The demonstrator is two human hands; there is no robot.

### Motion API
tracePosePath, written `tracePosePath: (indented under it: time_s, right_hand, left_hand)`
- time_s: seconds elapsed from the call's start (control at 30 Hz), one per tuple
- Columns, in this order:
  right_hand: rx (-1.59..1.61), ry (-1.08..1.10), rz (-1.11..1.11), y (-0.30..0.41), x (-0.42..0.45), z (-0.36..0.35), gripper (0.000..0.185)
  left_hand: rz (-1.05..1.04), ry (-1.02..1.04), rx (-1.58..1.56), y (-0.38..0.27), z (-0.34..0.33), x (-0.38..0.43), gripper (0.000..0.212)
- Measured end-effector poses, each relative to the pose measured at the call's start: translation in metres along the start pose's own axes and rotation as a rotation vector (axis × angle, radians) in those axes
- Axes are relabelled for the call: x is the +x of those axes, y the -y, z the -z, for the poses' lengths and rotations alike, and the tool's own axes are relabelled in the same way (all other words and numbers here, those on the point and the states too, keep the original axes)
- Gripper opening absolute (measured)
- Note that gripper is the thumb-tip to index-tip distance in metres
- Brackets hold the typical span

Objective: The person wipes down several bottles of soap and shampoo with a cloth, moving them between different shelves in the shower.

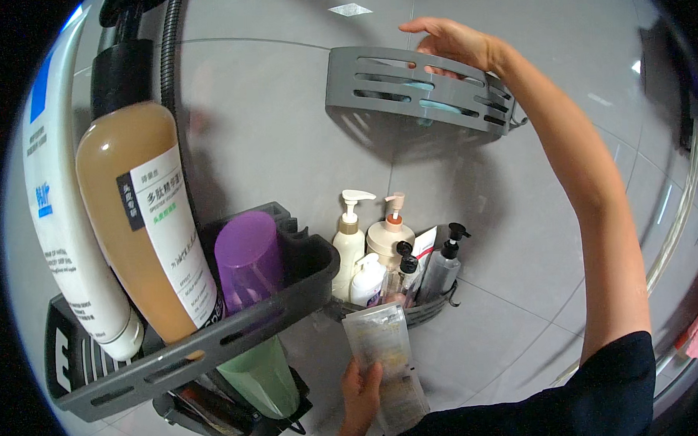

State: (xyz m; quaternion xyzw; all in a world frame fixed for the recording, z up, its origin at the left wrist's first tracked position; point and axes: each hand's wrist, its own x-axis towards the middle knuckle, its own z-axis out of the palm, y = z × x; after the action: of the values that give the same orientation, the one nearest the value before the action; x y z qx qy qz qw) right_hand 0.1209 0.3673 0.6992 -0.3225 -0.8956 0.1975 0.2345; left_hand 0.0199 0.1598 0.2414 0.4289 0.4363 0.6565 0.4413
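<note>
My left hand point(362, 393) grips a translucent plastic packet point(379, 339) between thumb and fingers, low in the view. A second clear section hangs below it. My right hand point(449, 44) reaches over the rim of a grey slotted corner shelf point(344, 82) high on the wall. Its fingertips dip inside behind the front wall, so whether they hold anything is hidden. Something light blue point(440, 106) shows through the shelf's slots near those fingers.
A lower corner shelf point(430, 314) carries several pump bottles point(350, 247) and a white tube point(425, 244). Close on the left, a dark rack point(271, 304) holds a large amber bottle point(122, 168), a white tube point(66, 216) and a purple cup point(248, 250). A green cup point(265, 376) sits beneath.
</note>
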Motion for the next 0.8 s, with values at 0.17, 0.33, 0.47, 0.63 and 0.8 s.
tracePosePath:
  time_s: [0.17, 0.33, 0.47, 0.63, 0.8]
  right_hand:
    - [-0.071, -0.077, 0.160, -0.036, 0.007, 0.028, 0.041]
    - [-0.191, 0.117, -0.021, 0.001, 0.013, -0.013, 0.035]
    - [-0.246, 0.217, -0.088, 0.008, 0.017, -0.001, 0.028]
    - [-0.342, 0.235, -0.155, -0.010, 0.015, 0.020, 0.026]
    - [-0.364, 0.465, -0.482, -0.021, 0.034, 0.050, 0.035]
  left_hand:
    - [0.047, -0.010, -0.110, 0.003, -0.003, 0.004, 0.025]
    - [-0.018, -0.056, -0.055, -0.007, -0.004, 0.006, 0.023]
    - [-0.011, -0.069, 0.008, 0.005, -0.005, 0.010, 0.023]
    - [0.028, -0.080, -0.117, 0.010, -0.004, 0.008, 0.023]
    - [0.002, -0.055, -0.126, 0.004, -0.007, 0.008, 0.024]
